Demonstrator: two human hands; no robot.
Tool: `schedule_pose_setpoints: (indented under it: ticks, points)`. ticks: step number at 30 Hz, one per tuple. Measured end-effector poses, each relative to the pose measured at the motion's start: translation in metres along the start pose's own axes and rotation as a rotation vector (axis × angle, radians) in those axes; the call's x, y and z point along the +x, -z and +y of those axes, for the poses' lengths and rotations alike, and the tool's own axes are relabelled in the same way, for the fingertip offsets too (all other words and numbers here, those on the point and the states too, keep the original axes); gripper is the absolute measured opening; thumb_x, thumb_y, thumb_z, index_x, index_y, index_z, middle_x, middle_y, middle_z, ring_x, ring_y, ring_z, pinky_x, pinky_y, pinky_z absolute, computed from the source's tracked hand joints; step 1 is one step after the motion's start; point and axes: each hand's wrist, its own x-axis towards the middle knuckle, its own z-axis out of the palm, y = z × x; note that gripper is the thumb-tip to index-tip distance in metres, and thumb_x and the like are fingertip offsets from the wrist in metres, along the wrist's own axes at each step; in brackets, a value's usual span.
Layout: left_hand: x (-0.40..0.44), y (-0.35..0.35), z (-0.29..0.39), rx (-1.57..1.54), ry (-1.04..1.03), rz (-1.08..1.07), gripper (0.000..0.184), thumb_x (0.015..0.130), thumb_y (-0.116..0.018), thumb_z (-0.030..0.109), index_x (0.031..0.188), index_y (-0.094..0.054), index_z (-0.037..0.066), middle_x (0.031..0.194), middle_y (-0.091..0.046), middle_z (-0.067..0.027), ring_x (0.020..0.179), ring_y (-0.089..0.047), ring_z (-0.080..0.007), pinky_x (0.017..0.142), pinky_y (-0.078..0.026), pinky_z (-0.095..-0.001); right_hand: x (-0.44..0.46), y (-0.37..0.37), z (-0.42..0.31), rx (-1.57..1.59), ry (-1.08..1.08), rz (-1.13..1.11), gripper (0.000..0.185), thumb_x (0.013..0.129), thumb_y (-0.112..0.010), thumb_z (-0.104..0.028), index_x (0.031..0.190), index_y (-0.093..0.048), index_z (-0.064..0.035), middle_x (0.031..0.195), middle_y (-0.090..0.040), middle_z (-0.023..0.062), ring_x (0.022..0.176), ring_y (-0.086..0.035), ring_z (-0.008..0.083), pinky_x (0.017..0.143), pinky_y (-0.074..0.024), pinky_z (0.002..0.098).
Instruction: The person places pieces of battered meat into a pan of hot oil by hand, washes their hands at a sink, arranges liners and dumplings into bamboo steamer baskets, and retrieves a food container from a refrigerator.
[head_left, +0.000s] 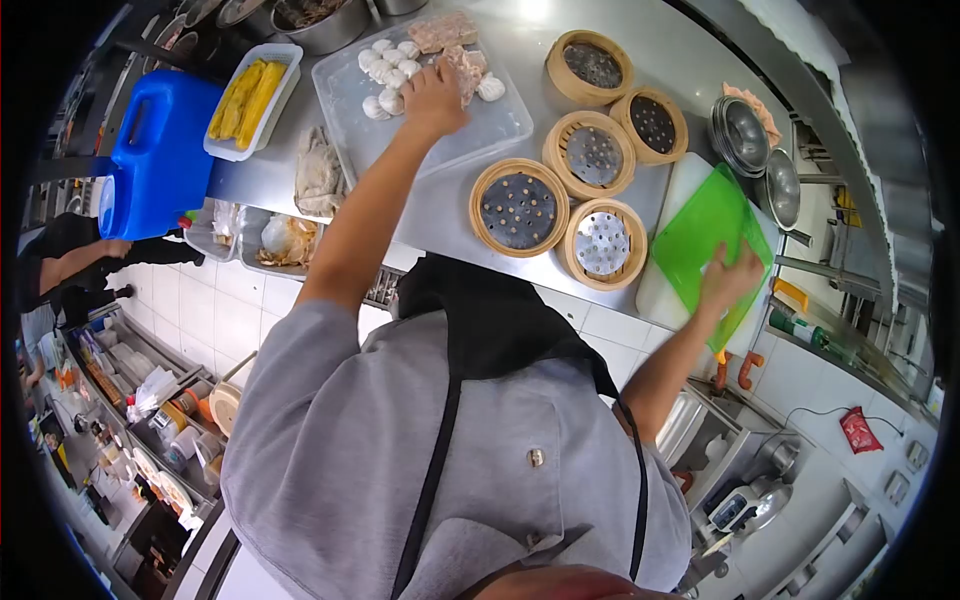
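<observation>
My left hand [436, 103] reaches over a translucent plastic tray [482, 128], fingers spread above white pleated buns [381, 66] and beside a pinkish frozen block [466, 72]. What its fingertips touch is partly hidden. One more bun [491, 88] sits to the right of the block. Over at the right, my right hand [731, 277] is slightly blurred, its fingers apart over a thin green sheet [697, 232]. That sheet overlaps a white board [655, 270] at the counter's edge. Between my hands stand several round bamboo steamers [519, 207] with perforated metal bottoms.
Left of the tray are a white container [252, 100] of yellow food, a crumpled cloth [320, 175] and a blue jerrycan [163, 140]. Metal bowls [740, 137] are stacked at the right. Another person's arm [80, 265] shows at far left.
</observation>
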Motion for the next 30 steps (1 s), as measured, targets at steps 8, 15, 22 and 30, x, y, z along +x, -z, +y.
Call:
schedule_pose_setpoints:
  ticks: [8,15,22,30]
  points:
    - [-0.034,0.037,-0.025,-0.156,-0.160,0.119,0.083,0.056,-0.082,0.030,0.122,-0.045,-0.004,0.111,-0.054,-0.0224,0.106,-0.054,-0.0391,0.087,-0.047,-0.0442,0.057,-0.017,-0.277,0.919,0.222,-0.343,0.034,0.081,-0.072,-0.014,0.112,-0.066,-0.0008,0.112,-0.059,0.0158,0.095,-0.063,0.0238,0.074,-0.0554,0.0312]
    - [-0.065,0.074,-0.042,-0.217,-0.328,-0.088,0.087,0.056,-0.082,0.026,0.128,-0.041,-0.002,0.109,-0.059,-0.0243,0.094,-0.062,-0.0424,0.079,-0.052,-0.0477,0.060,-0.077,-0.386,1.157,0.288,-1.339,0.064,0.060,-0.085,-0.019,0.116,-0.060,-0.0027,0.100,-0.066,0.0136,0.087,-0.064,0.0274,0.080,-0.0514,0.0359]
    - [-0.059,0.051,-0.038,-0.160,-0.075,-0.214,0.096,0.058,-0.080,0.027,0.137,-0.033,-0.002,0.115,-0.059,-0.0264,0.100,-0.062,-0.0429,0.083,-0.052,-0.0478,0.049,-0.071,-0.398,0.629,0.382,-0.930,0.074,0.055,-0.084,-0.027,0.119,-0.057,-0.0017,0.104,-0.068,0.0215,0.098,-0.066,0.0353,0.084,-0.0531,0.0402]
    - [-0.047,0.079,0.000,-0.831,-0.071,0.075,0.065,0.084,-0.066,0.039,0.128,-0.046,-0.003,0.117,-0.056,-0.0195,0.091,-0.061,-0.0306,0.076,-0.052,-0.0399,0.037,-0.093,-0.349,1.285,-0.117,-0.735,0.058,0.073,-0.077,-0.039,0.106,-0.058,0.0036,0.096,-0.068,0.0251,0.091,-0.067,0.0385,0.080,-0.0529,0.0444]
